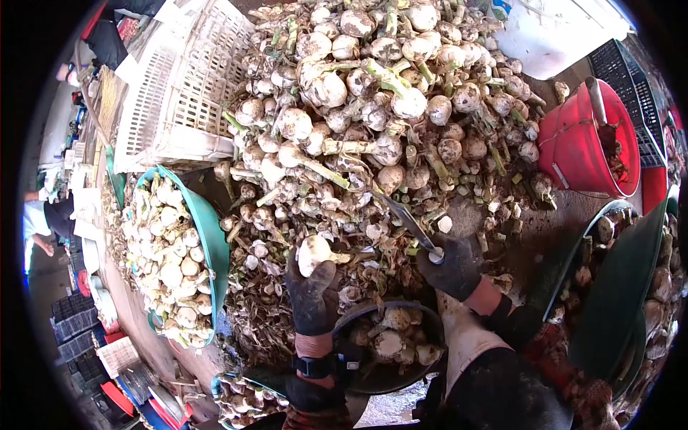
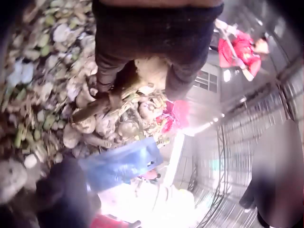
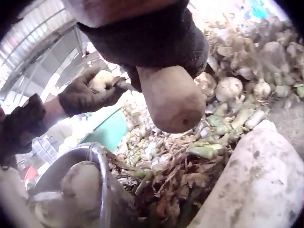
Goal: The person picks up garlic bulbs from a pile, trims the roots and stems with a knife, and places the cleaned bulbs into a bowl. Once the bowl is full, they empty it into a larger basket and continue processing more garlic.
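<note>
My gloved left hand holds a pale garlic bulb, its cut stem pointing right. In the left wrist view the bulb sits between the dark-gloved fingers. To the right, my gloved right hand grips a bladed tool whose metal part slants up and left over the pile. The tool's rounded handle end sticks out below that hand in the right wrist view; part of the tool is hidden there. Below and between both hands stands a dark bucket holding several trimmed bulbs.
A large heap of stemmed bulbs lies ahead, with husks and trimmings nearer. Left are a white crate and a full green tub. A red bucket and a green container stand right.
</note>
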{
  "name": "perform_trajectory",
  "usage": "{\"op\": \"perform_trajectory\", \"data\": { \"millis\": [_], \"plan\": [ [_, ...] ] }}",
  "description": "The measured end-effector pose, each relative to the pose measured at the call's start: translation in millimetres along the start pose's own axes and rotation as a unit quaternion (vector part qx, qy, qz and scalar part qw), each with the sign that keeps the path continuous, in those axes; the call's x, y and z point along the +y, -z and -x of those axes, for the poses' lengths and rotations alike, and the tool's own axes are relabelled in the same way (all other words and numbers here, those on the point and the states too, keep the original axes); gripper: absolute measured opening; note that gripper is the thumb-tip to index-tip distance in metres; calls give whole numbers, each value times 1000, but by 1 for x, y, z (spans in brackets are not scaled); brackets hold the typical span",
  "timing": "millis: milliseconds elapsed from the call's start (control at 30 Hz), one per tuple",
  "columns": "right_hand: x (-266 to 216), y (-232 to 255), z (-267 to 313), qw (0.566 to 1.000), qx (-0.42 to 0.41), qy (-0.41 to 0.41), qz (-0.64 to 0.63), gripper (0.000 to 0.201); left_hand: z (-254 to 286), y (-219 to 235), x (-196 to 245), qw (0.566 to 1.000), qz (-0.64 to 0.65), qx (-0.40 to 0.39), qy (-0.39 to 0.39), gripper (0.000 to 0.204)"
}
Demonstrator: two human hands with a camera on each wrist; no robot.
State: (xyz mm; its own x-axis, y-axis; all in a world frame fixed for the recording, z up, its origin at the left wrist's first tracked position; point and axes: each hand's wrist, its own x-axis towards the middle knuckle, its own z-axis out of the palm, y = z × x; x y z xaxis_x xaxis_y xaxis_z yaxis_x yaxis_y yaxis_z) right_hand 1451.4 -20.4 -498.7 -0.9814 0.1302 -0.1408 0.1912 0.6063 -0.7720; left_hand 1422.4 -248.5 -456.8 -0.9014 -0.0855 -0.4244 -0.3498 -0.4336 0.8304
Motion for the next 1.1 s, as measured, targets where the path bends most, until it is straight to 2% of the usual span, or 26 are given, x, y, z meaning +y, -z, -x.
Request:
{"op": "perform_trajectory", "data": {
  "millis": [67, 100, 167, 200, 233, 267, 333, 400, 433, 467, 500, 533, 567, 633, 700, 733, 767, 800, 867, 900, 933, 1000, 1067, 1100],
  "plan": [
    [-10, -9, 2, 996, -6, 47, -73, 17, 3, -11, -9, 987, 158, -8, 22, 49],
    [-23, -5, 2, 995, -8, 41, -89, 16, 5, -17, -15, 987, 158, -8, 23, 49],
    [-26, -11, 2, 996, 3, 50, -79, 15, 8, -32, -26, 957, 288, 25, 15, 46],
    [-26, -12, 1, 995, 15, 64, -70, 14, 10, -38, -30, 957, 288, 24, 17, 46],
    [-13, -23, 1, 983, 66, 168, -37, 13, 12, -45, -33, 951, 309, 20, 12, 45],
    [-15, -18, 2, 983, 68, 168, -37, 13, 14, -52, -37, 944, 329, 16, 7, 43],
    [-21, -9, 4, 991, 59, 63, -99, 15, 16, -57, -49, 947, 318, 46, 14, 40],
    [-6, -15, 7, 997, -8, 8, -78, 14, 21, -49, -50, 932, 355, 33, 63, 42],
    [2, -20, 10, 998, -29, 20, -51, 14, 26, -53, -44, 912, 395, 23, 109, 44],
    [6, -22, 12, 998, -48, 30, -24, 14, 34, -45, -44, 941, 320, -20, 107, 47],
    [16, -28, 12, 991, -93, -19, -98, 15, 41, -36, -45, 963, 243, -62, 99, 50],
    [23, -31, 15, 990, -99, -12, -102, 15, 43, -16, -48, 906, 357, -136, 181, 59],
    [17, -26, 15, 989, -133, -16, -58, 17, 42, -2, -31, 934, 203, -234, 180, 66],
    [20, -22, 15, 986, -163, -19, -14, 21, 25, 24, 6, 905, 14, -383, 185, 72],
    [26, -22, 19, 973, -220, 61, -37, 23, -7, 60, 30, 914, -111, -348, 180, 65],
    [21, -20, 18, 973, -220, 61, -38, 23, -28, 88, 33, 931, -209, -252, 159, 61],
    [12, -16, 16, 975, -216, 49, -27, 22, -47, 92, 41, 932, -326, -111, 111, 58],
    [6, -14, 14, 976, -212, 37, -15, 21, -68, 95, 48, 900, -431, 36, 58, 55],
    [7, -18, 13, 977, -206, 38, -27, 21, -134, 143, 26, 801, -579, 149, -22, 54],
    [9, -20, 12, 979, -199, 38, -40, 20, -183, 204, -7, 657, -726, 151, -138, 58],
    [12, -24, 12, 979, -195, 37, -35, 20, -190, 185, 0, 670, -722, 166, -46, 65],
    [19, -29, 16, 981, -181, 62, -32, 21, -201, 144, 14, 659, -714, 186, 147, 78],
    [17, -29, 14, 982, -169, 71, -41, 22, -210, 170, -25, 648, -716, 258, -29, 81],
    [16, -28, 13, 983, -169, 66, -28, 22, -211, 188, -36, 684, -683, 248, -61, 79]
  ]
}}
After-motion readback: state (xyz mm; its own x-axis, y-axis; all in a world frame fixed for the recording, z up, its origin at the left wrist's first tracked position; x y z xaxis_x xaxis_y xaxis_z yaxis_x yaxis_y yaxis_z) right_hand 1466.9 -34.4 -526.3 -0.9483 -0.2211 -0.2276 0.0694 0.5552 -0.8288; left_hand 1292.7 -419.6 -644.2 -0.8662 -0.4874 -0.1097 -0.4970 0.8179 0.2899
